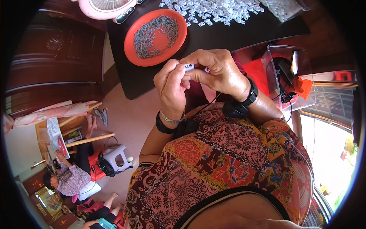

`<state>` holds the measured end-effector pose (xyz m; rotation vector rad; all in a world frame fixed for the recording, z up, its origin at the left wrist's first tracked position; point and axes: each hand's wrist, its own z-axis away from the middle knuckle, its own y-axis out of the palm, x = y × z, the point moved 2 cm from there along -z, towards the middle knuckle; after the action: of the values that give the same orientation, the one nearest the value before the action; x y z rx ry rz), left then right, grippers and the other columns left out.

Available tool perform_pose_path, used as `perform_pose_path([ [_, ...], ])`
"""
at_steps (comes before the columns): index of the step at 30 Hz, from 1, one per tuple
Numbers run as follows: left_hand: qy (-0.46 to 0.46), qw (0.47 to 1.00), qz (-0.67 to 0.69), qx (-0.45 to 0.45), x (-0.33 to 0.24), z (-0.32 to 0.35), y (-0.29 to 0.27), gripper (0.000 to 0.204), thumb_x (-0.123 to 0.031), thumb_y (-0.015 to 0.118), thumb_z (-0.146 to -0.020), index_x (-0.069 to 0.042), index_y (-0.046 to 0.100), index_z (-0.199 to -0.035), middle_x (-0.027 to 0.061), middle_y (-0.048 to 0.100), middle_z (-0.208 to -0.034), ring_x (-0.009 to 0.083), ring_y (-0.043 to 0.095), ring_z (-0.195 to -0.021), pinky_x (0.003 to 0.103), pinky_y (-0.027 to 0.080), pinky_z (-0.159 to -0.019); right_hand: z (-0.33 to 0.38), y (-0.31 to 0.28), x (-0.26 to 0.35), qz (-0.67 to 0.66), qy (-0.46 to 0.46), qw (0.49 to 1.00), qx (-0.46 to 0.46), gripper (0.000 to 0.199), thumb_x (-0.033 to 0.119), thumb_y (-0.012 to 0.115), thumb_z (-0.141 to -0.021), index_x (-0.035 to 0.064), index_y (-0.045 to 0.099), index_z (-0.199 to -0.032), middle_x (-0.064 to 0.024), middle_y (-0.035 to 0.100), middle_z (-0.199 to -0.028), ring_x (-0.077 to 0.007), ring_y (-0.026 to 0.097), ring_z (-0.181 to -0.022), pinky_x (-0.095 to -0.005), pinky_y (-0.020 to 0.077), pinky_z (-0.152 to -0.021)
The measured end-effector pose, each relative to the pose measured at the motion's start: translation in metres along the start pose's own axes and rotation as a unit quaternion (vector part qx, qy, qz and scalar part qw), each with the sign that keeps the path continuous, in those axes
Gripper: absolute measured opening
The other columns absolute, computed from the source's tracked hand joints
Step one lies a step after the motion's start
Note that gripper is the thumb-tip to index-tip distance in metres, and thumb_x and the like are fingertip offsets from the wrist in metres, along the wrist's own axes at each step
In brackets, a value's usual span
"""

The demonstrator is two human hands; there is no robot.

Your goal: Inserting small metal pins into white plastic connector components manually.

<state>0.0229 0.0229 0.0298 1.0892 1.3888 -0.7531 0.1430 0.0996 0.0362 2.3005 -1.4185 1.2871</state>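
Observation:
Just past the table's near edge, both my hands are raised close together with their fingertips meeting. A small white plastic piece with holes [189, 67] sits between them. My left hand [171, 84] is closed, its thumb and fingers pinching the piece from the left. My right hand [219, 70] grips the other side between thumb and forefinger. Another bit of white shows under the right fingers, mostly hidden. Ahead of my left hand, an orange-red plate [131, 49] carries many small grey screws [167, 28]. A heap of similar white pieces [225, 10] covers the table's far side.
The dark table [131, 82] has a rounded near-left corner. A pink fan [110, 9] stands at the far left, and a clear bag [282, 8] of white pieces at the far right. Right of me is a clear plastic bin [310, 97]. Another person [76, 179] sits at lower left.

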Motion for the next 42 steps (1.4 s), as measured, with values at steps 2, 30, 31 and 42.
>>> perform_pose_path([
  [2,-0.006,1.0,-0.003,0.001,0.0,0.0,0.001,0.026,-0.013,0.048,-0.089,-0.002,0.045,-0.066,0.0001,0.043,-0.058,0.0056,0.039,-0.048,0.021,0.03,-0.044,0.001,0.0,0.001,0.007,-0.001,1.0,-0.002,0.02,0.01,0.074,-0.076,0.004,0.064,-0.093,-0.01,0.066,-0.076,-0.0248,0.067,-0.069,-0.0297,0.0522,-0.058],
  [30,-0.015,0.999,0.04,0.005,0.005,-0.002,-0.003,0.022,-0.012,0.045,-0.087,-0.001,0.048,-0.068,-0.0007,0.044,-0.057,0.005,0.037,-0.048,0.021,0.028,-0.045,0.003,0.001,0.003,0.074,-0.037,0.997,0.001,0.027,0.013,0.072,-0.074,0.0024,0.064,-0.097,-0.011,0.064,-0.081,-0.0283,0.064,-0.07,-0.0338,0.0517,-0.06],
  [31,-0.014,0.999,0.028,0.008,0.006,-0.002,-0.003,0.021,-0.013,0.045,-0.087,-0.003,0.048,-0.069,0.0005,0.044,-0.058,0.007,0.039,-0.048,0.022,0.03,-0.045,0.003,0.002,0.002,0.076,-0.045,0.996,-0.01,0.025,0.012,0.072,-0.075,0.0024,0.064,-0.097,-0.0109,0.064,-0.08,-0.0285,0.064,-0.07,-0.0337,0.0515,-0.06],
  [42,-0.018,1.0,-0.007,-0.019,0.008,-0.001,-0.003,0.024,-0.014,0.045,-0.084,-0.002,0.044,-0.063,-0.0009,0.038,-0.058,0.0057,0.035,-0.048,0.022,0.027,-0.042,0.008,0.005,0.001,0.086,-0.044,0.995,-0.01,0.021,0.016,0.071,-0.079,0.0042,0.063,-0.094,-0.0104,0.064,-0.074,-0.0286,0.065,-0.066,-0.0342,0.0531,-0.058],
])
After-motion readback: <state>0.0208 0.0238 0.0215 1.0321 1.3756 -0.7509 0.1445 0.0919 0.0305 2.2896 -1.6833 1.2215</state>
